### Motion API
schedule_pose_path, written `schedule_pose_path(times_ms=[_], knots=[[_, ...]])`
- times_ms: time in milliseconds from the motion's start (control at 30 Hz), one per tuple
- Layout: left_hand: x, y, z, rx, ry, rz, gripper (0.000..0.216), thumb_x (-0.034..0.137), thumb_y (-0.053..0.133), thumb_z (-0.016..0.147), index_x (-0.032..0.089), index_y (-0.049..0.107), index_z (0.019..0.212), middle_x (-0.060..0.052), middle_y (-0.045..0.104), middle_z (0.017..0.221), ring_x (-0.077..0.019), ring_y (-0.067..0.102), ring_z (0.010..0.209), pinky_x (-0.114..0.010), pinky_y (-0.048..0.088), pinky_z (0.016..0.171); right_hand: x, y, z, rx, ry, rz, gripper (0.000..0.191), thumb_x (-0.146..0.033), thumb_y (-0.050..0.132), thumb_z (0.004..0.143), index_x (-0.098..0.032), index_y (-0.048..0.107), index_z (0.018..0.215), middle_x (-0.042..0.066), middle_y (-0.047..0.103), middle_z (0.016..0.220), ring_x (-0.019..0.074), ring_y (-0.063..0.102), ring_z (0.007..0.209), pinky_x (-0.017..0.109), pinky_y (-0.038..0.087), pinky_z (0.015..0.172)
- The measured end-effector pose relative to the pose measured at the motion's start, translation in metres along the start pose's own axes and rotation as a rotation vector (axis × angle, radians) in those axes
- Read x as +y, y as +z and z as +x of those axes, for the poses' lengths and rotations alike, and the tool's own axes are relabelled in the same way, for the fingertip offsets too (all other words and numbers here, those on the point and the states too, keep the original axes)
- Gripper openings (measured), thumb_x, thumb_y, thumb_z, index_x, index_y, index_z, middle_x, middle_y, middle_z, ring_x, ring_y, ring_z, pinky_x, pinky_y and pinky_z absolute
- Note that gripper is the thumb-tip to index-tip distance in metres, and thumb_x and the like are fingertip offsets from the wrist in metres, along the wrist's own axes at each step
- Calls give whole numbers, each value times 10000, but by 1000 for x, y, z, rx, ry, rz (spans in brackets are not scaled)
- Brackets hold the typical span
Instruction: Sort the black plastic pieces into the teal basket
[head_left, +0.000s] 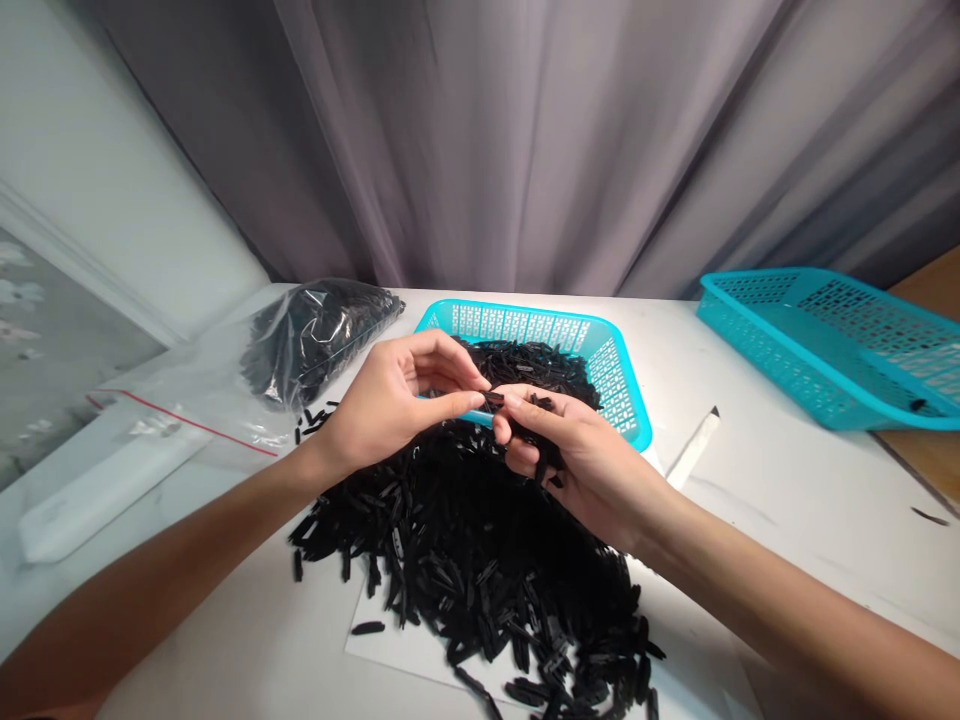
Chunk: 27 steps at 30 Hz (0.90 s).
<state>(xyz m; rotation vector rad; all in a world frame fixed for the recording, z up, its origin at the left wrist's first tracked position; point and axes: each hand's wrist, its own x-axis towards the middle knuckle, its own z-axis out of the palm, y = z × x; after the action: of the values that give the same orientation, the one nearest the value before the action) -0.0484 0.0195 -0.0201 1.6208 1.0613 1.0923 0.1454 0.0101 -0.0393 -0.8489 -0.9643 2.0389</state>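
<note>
Between the fingertips of both hands is a small, narrow black piece [493,398]; its exact kind is not plain. My left hand [412,395] pinches one end with thumb and forefinger. My right hand [574,440] grips the other end, while its curled fingers also hold several more black pieces in the palm. Below the hands spreads a large heap of the same black pieces [465,540], partly on a white sheet [397,645]. Just behind the hands stands a blue plastic basket [619,385] with more black pieces in it.
A clear zip bag [315,330] of black pieces lies at the back left, near a white box-like object [105,490]. Another blue basket [795,340] stands at the right. A white pencil-like stick [694,450] lies between the baskets. Grey curtains [510,140] hang behind the table.
</note>
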Motion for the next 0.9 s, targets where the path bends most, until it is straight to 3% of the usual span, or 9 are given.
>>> schedule_pose_path(times_ms=[333,667,900], knots=[[-3,-1,2,12,-34,35,247,232,837,734,155,664,892,-17,729,871,-134,713,817,-223,581,773,0,1,-1,38,-34,-24,173,-326,709,884,-175,626,907,-5,592,757,70,399,568,225,252,531],[-6,-3,4,-43,-224,-125,271,225,834,728,170,653,922,-17,737,864,-144,705,858,-262,534,835,-1,0,0,20,-21,16,138,-285,718,870,-169,649,898,-4,588,749,68,391,558,228,256,524],[-8,-6,3,-112,-313,-292,243,231,815,754,180,643,919,-3,712,795,-126,661,788,-248,485,755,0,0,0,-23,13,73,139,-276,707,889,-150,652,874,0,577,759,57,391,560,216,263,519]])
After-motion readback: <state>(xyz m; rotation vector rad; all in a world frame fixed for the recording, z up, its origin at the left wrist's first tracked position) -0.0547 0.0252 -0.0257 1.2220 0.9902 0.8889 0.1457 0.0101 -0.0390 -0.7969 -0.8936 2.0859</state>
